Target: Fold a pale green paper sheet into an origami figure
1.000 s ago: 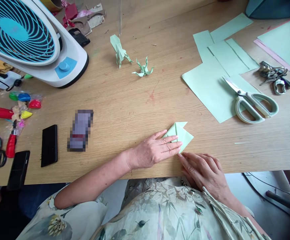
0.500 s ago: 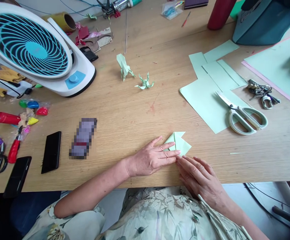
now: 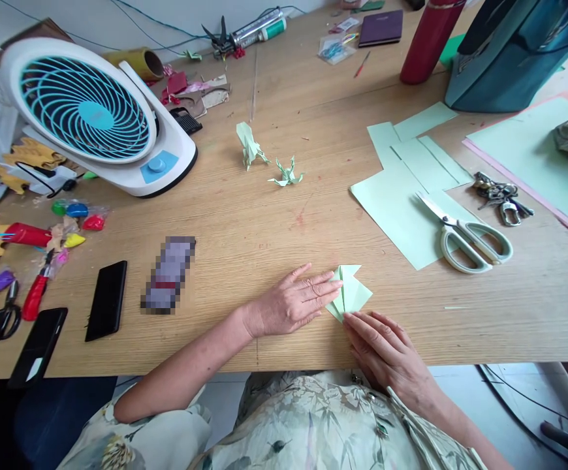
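A folded piece of light green paper point(image 3: 355, 294) lies on the table near the front edge, with creased flaps and pointed corners. My left hand point(image 3: 296, 300) rests flat on its left side, fingers stretched out. At the paper's lower corner, my right hand point(image 3: 384, 346) has its fingers pressed together; the thumb is mostly hidden beneath them. The fingertips touch that corner. Farther back stand two folded green paper figures, a taller one point(image 3: 249, 147) and a low, spiky one point(image 3: 287, 173).
Scissors point(image 3: 470, 238) lie on green paper sheets point(image 3: 386, 209) at the right, beside keys point(image 3: 504, 199). A white fan point(image 3: 166, 150) stands at the back left. Phones, including a black one point(image 3: 106, 300), lie at the left. A red bottle point(image 3: 428, 46) stands at the back right.
My left hand has drawn slightly left and up, uncovering more of the folded paper's middle and lower corner. My right fingertips stay at that corner. The camera view has tilted up a little.
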`<action>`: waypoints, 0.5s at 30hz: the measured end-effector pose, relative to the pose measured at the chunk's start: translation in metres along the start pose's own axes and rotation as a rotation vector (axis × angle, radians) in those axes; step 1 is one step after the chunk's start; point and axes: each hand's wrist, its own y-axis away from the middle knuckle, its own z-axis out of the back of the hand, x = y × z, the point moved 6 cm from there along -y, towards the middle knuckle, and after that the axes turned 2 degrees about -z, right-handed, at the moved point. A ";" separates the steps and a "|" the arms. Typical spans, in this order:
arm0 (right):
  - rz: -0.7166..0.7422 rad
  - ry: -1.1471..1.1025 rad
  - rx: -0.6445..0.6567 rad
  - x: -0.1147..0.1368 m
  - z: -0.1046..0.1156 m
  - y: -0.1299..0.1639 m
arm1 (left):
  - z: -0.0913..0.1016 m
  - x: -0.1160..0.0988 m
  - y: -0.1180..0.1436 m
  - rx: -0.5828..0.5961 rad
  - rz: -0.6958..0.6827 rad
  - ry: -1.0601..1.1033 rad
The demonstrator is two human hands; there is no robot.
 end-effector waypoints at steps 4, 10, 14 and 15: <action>0.036 0.019 0.023 0.002 0.002 -0.003 | 0.001 0.012 0.003 0.023 0.011 0.011; 0.032 0.010 0.030 0.002 0.002 -0.002 | 0.005 0.034 -0.005 0.035 0.040 0.133; 0.018 0.015 0.043 0.001 -0.001 0.000 | 0.008 0.039 -0.012 -0.024 0.060 0.139; 0.016 0.015 0.044 0.001 -0.001 0.001 | 0.008 0.039 -0.013 -0.046 0.072 0.133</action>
